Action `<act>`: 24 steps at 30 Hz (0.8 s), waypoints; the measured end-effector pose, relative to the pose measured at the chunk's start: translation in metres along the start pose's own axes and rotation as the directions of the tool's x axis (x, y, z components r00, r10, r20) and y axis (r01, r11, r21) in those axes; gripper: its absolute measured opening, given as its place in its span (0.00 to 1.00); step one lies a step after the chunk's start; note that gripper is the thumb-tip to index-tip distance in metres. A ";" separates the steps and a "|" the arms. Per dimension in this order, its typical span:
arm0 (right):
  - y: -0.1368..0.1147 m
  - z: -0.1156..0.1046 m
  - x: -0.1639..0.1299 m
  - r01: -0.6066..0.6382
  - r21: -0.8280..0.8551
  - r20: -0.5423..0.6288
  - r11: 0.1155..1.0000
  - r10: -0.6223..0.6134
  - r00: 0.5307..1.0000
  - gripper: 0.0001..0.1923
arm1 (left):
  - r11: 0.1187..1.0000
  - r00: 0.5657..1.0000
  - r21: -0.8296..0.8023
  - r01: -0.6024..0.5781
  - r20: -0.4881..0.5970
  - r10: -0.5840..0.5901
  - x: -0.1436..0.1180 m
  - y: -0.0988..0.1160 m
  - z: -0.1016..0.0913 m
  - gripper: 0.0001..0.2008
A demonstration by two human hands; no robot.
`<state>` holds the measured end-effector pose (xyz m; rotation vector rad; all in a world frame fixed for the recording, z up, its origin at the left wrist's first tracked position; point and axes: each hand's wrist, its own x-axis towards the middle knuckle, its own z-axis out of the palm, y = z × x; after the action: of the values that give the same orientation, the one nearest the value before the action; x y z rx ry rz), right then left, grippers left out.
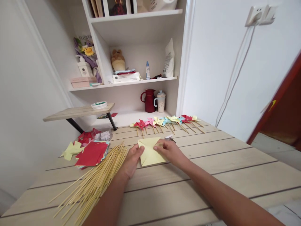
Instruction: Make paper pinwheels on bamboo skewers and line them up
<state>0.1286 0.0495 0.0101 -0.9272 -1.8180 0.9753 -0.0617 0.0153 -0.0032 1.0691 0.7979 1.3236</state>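
Observation:
A pale yellow square of paper (149, 153) with diagonal crease lines is held just above the slatted table. My left hand (132, 159) is closed on its left edge, thumb on top. On the right side, my right hand (169, 152) pinches the paper between thumb and fingers. Beside my left forearm lies a fanned bundle of thin wooden sticks (101, 175). A row of finished paper pinwheels (156, 121) on sticks, in red, pink, yellow and blue, lies beyond the hands. A small grey object (169, 137), partly hidden, sits behind my right hand.
A stack of coloured paper squares (92, 153), red on top, lies left, with a cut yellow piece (71, 150) and a clear box (103, 135). A small raised stand (77, 112) bears a round tape-like item (99, 105). Behind stand a red jug (150, 101) and a cup (161, 102).

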 end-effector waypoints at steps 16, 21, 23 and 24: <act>0.003 0.000 0.007 -0.110 0.457 -0.064 0.882 0.156 0.986 0.25 | 0.970 0.998 -0.242 -0.008 -0.064 -0.007 -0.013 0.006 0.038 0.18; 0.000 0.001 0.005 -0.091 0.341 -0.043 0.936 0.112 0.993 0.27 | 0.961 0.989 -0.277 -0.011 -0.145 -0.031 -0.015 0.009 0.038 0.22; 0.000 0.001 0.005 -0.081 0.314 -0.037 0.946 0.098 0.994 0.27 | 0.947 0.980 -0.320 -0.018 -0.192 -0.046 -0.013 0.010 0.034 0.23; 0.000 0.002 0.005 -0.079 0.306 -0.034 0.949 0.094 0.995 0.27 | 0.942 0.977 -0.334 -0.012 -0.207 -0.061 -0.012 0.010 0.032 0.23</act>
<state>0.1249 0.0535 0.0115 -0.8343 -1.5411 1.2377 -0.0372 -0.0021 0.0153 0.6529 0.7083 1.5075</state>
